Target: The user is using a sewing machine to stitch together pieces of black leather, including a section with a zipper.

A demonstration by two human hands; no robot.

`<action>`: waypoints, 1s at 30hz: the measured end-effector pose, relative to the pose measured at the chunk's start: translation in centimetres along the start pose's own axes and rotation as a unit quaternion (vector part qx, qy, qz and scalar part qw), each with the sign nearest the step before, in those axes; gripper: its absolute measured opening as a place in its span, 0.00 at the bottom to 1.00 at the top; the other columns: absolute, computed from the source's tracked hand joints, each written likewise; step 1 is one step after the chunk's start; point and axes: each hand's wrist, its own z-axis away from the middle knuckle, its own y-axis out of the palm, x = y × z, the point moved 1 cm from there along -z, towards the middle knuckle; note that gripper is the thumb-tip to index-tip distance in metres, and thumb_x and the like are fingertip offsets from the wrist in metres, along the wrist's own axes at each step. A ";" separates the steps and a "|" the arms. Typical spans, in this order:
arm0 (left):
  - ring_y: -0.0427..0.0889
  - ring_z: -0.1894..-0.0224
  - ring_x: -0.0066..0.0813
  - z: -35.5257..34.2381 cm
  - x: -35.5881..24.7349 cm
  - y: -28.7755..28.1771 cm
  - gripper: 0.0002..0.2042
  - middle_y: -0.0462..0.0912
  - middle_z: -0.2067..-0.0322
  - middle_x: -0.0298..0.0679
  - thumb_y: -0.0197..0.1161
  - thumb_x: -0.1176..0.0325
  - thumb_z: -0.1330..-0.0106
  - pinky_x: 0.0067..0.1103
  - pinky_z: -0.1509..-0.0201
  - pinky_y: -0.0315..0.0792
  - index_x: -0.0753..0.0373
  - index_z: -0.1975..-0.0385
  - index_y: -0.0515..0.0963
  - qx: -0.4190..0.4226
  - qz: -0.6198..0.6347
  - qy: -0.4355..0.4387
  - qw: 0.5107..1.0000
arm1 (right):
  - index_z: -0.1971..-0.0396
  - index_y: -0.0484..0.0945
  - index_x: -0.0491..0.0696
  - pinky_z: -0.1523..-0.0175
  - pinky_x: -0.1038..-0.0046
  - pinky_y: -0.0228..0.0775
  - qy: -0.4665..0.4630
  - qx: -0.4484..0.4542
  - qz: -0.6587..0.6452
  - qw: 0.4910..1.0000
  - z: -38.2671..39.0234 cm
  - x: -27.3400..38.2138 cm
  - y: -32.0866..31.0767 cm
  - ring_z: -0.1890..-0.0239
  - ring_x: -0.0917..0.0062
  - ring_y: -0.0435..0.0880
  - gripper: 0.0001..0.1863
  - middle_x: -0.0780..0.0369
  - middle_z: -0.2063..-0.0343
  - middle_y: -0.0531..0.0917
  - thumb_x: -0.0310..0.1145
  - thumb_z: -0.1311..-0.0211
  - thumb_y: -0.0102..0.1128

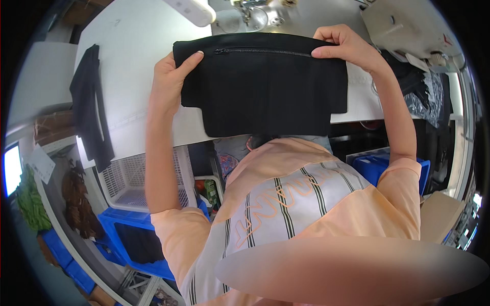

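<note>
A black fabric panel with a zipper along its upper part is stretched out in front of me, over the near edge of the white table. My left hand grips its upper left corner, thumb on the front near the zipper pull and fingers behind. At the upper right, my right hand pinches the panel by the zipper's other end, thumb in front. The panel's lower part is narrower than its top and hangs toward my lap.
Dark fabric strips hang over the table's left side. A sewing machine stands at the far right, with black pieces and clear plastic beside it. Below left are a white basket and a blue crate; another blue bin sits right.
</note>
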 end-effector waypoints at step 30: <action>0.83 0.60 0.25 -2.8 -0.4 -2.5 0.18 0.85 0.60 0.41 0.68 0.78 0.43 0.17 0.52 0.74 0.69 0.52 0.77 -0.045 -0.048 0.030 0.997 | 0.49 0.77 0.42 0.61 0.84 0.78 0.000 -0.116 -0.127 0.985 -3.1 -1.5 -0.2 0.65 0.86 0.84 0.18 0.63 0.65 0.84 0.30 0.38 0.58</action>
